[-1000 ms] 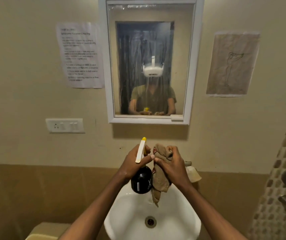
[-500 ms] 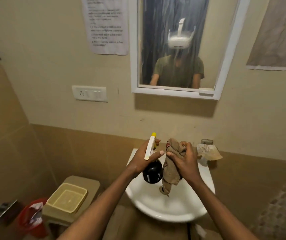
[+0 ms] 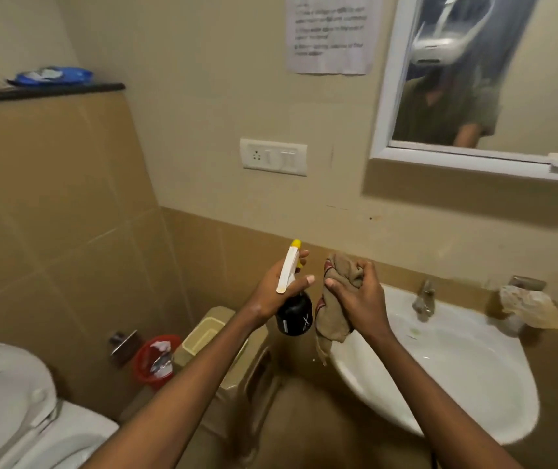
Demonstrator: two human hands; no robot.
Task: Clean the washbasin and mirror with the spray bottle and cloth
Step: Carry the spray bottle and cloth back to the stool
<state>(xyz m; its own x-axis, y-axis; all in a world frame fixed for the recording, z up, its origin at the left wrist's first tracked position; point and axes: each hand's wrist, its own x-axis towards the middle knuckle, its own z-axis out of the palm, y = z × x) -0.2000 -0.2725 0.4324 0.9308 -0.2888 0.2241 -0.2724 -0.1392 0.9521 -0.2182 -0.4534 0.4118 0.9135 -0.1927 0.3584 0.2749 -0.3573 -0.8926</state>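
Observation:
My left hand (image 3: 271,292) grips a black spray bottle (image 3: 294,314) with a white trigger and yellow nozzle, held upright left of the basin. Beside it, my right hand (image 3: 360,299) clutches a bunched brown cloth (image 3: 333,319) whose tail hangs over the basin's left rim. The white washbasin (image 3: 457,377) lies at the lower right, with a metal tap (image 3: 423,299) at its back. A white-framed mirror (image 3: 467,96) hangs on the wall at the upper right, streaked with wet runs.
A white toilet (image 3: 10,401) fills the lower left, with a red bin (image 3: 156,362) and a beige stool with a tub (image 3: 210,336) beside it. A switch plate (image 3: 273,156) and paper notice (image 3: 330,32) are on the wall. A crumpled wrapper (image 3: 534,308) sits at the basin's right.
The view has swung left and down, so the toilet, bin and ledge have come into sight and the mirror has slid to the upper right. Both hands keep their holds.

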